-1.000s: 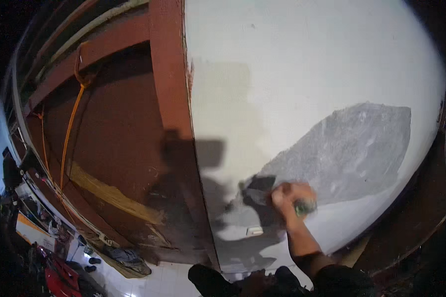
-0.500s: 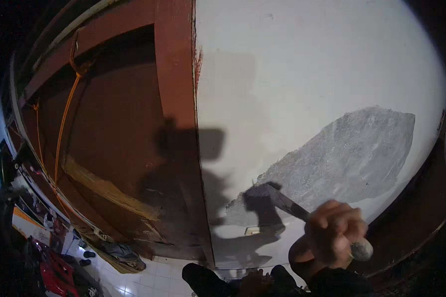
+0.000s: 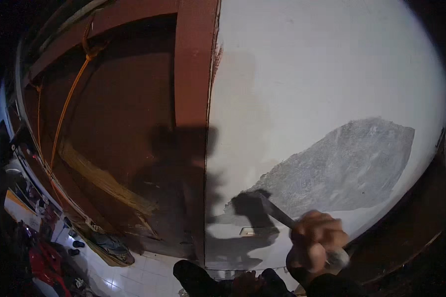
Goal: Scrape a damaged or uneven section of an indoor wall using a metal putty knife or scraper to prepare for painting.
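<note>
My right hand (image 3: 318, 238) is wrapped round the handle of a scraper (image 3: 278, 211), whose rounded handle end pokes out below my fist. Its flat blade slants up to the left, with the tip at the lower left edge of a rough grey patch (image 3: 339, 166) on the white wall (image 3: 327, 64). The hand's shadow darkens the wall around the tip, so whether the blade touches is hard to see. Low in the picture, between my dark-clothed knees, is what looks like my left hand (image 3: 247, 283); it is dim and its fingers do not show clearly.
Left of the wall stands a brown door (image 3: 119, 109) in a reddish frame (image 3: 192, 84), with an orange cord (image 3: 70, 106) hanging on it. A small pale wall plate (image 3: 248, 231) sits below the patch. Slippers (image 3: 76, 247) and a red motorbike (image 3: 47, 265) are on the tiled floor (image 3: 148, 274).
My right hand and the scraper have moved left and slightly down along the patch's lower left edge. The view has shifted a little, with the door frame now farther right.
</note>
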Demonstrator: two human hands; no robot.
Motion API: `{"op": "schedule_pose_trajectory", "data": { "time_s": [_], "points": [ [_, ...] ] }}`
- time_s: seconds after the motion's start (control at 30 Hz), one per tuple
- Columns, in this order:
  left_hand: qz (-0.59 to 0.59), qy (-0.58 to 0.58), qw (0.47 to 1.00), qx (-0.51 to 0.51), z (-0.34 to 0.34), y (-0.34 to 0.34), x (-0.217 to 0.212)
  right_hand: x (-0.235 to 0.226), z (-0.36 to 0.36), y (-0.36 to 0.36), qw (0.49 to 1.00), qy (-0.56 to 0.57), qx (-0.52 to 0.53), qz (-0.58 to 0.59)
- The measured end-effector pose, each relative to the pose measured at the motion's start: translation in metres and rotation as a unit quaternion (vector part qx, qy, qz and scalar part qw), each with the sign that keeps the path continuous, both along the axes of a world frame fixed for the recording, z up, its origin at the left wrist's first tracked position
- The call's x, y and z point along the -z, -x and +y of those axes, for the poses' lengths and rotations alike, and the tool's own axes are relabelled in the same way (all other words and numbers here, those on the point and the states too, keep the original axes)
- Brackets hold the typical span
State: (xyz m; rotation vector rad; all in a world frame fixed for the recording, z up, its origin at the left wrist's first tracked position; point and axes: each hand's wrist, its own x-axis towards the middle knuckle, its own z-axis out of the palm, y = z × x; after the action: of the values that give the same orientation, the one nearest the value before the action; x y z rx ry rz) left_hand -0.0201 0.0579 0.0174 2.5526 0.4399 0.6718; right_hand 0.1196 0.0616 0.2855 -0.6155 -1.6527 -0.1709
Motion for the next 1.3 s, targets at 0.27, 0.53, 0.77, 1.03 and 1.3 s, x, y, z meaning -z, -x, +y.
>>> {"op": "schedule_pose_trajectory", "data": {
  "time_s": [0.27,0.53,0.77,1.03,1.3],
  "points": [
    [0.007,0.008,1.0,-0.012,-0.004,0.001,0.004,0.0,0.009,0.02,0.963,0.084,0.256,-0.01],
    [0.008,0.015,1.0,-0.016,-0.006,0.003,0.007,0.0,0.015,0.027,0.952,-0.019,0.277,0.128],
    [0.003,0.015,1.0,-0.005,-0.007,-0.005,0.0,-0.027,0.011,0.037,0.946,0.079,0.287,0.128],
    [0.004,0.018,1.0,-0.014,-0.009,-0.003,0.001,-0.045,0.005,0.031,0.888,0.177,0.425,0.023],
    [0.002,0.022,1.0,-0.016,-0.008,-0.008,-0.001,-0.014,-0.012,0.025,0.991,-0.039,0.048,0.117]
  ]
}}
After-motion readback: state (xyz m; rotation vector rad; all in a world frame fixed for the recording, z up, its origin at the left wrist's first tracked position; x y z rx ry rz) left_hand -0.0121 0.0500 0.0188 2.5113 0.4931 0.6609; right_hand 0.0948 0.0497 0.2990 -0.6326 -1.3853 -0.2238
